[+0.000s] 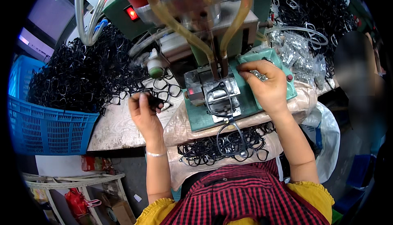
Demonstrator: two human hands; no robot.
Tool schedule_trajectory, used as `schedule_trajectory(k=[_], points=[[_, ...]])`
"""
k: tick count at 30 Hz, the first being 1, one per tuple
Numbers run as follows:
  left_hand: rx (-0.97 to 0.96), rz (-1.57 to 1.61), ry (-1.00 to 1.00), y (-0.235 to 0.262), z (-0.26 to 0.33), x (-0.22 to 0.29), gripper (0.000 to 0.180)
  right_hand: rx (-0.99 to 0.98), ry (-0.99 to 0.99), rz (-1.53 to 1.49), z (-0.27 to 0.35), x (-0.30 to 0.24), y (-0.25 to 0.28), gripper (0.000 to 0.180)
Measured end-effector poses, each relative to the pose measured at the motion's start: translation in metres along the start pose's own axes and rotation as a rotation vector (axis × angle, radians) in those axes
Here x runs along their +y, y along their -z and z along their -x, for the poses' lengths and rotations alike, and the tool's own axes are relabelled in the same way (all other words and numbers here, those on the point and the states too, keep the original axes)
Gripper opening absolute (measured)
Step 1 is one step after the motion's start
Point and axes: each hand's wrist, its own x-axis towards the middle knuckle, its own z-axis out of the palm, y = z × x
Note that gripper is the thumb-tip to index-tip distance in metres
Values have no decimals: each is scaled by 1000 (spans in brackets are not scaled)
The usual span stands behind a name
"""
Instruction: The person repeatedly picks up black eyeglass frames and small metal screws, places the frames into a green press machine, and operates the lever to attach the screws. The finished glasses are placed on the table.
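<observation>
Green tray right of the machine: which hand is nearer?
Right. The right hand is over the green tray, fingers at its left side; the left hand is well to the left, across the machine base from it.

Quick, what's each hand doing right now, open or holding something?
Left hand: closed on a small dark object, too blurred to identify.
Right hand: fingers close together by the green tray; can't tell if they grip anything.
</observation>
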Motion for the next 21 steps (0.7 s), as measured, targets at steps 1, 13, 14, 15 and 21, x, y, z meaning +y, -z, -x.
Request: schedule_trajectory(k=[1,13,14,15,21], points=[[-58,113,-94,-18,8,25,6,6,30,-5,-2,-3,-1,11],[-375,126,-240,-52,49,69,18,50,121,-134,15,-2,-37,32],[-401,171,-321,-59,47,80,21,64,25,-239,19,-4,-39,36],[-457,115,-398,-59,43,92,23,80,-69,-349,21,-9,-43,39],[-383,-80,-461,-73,4,78,20,20,-42,-290,17,-10,-41,53]])
